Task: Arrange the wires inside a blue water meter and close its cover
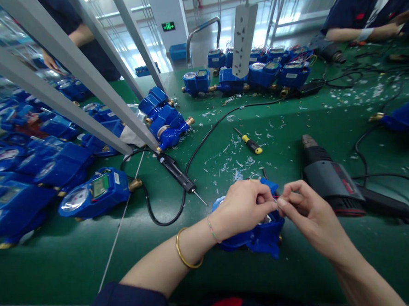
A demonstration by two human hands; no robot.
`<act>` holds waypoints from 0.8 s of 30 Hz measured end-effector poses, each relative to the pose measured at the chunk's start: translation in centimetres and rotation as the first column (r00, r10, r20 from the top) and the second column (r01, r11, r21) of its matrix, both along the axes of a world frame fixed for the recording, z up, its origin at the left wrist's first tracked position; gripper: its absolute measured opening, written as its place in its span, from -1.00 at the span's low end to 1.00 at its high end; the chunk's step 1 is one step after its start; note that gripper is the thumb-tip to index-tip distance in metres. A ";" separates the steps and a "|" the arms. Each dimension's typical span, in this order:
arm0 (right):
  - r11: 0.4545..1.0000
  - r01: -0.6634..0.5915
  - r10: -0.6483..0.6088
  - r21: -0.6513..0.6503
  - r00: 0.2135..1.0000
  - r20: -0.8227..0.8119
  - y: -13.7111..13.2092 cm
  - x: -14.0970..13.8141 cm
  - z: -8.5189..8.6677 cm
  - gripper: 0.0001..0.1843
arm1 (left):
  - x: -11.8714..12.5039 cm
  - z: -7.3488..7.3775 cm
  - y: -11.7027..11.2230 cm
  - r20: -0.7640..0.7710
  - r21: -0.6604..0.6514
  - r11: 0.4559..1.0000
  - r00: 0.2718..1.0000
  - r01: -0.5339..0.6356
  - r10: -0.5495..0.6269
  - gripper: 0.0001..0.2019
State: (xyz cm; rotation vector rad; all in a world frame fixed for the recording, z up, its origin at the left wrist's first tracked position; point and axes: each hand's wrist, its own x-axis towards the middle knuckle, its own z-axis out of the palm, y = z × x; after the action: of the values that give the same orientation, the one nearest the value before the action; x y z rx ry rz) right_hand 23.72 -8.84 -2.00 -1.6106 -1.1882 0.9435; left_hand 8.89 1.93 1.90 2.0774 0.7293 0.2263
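Note:
An opened blue water meter (pixel 261 235) lies on the green table (pixel 232 271) right in front of me. My left hand (pixel 242 207) rests on top of it, fingers curled in a pinch. My right hand (pixel 303 206) meets it from the right, thumb and forefinger pinched on something thin, perhaps a wire, too small to name. Both hands touch each other above the meter's open top. A gold bangle sits on my left wrist.
A grey electric drill (pixel 327 178) lies just right of my hands, with its cable trailing right. A soldering iron (pixel 178 172) and a yellow-handled screwdriver (pixel 249 142) lie ahead. Several blue meters (pixel 96 192) crowd the left and far side. Other people work at the back.

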 end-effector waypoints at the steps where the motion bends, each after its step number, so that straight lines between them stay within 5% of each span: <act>1: 1.000 -0.014 0.014 -0.002 1.000 0.008 0.0 0.0 0.0 -0.76 | -0.1 0.0 0.1 -0.010 -0.057 0.998 1.000 -0.028 0.027 -0.88; 8: 0.997 -0.055 0.046 0.062 0.989 0.141 -0.2 -0.3 -0.3 -0.86 | -0.3 0.2 0.2 -0.079 -0.160 0.981 0.992 -0.110 0.098 -0.86; 13: 0.993 -0.079 0.055 0.087 0.966 0.253 -0.4 -0.8 -0.2 -0.93 | -0.1 0.4 0.0 -0.157 -0.079 0.991 0.983 -0.104 0.091 -0.84; 20: 0.987 -0.086 0.047 0.136 0.962 0.269 -0.3 -1.2 0.1 -0.96 | 0.1 -0.2 0.2 -0.141 -0.127 0.980 0.980 -0.156 0.137 -0.72; 24: 0.982 -0.040 -0.017 0.187 0.956 0.294 -0.4 -0.9 -0.3 -0.92 | 0.2 -0.5 0.7 -0.173 -0.155 0.966 0.968 -0.207 0.180 -0.82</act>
State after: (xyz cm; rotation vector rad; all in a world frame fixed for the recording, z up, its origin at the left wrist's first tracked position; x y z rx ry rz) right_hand 22.82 -9.22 -2.26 -1.6263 -1.4460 0.5860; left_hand 9.06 2.60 1.36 1.8746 1.0158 0.1032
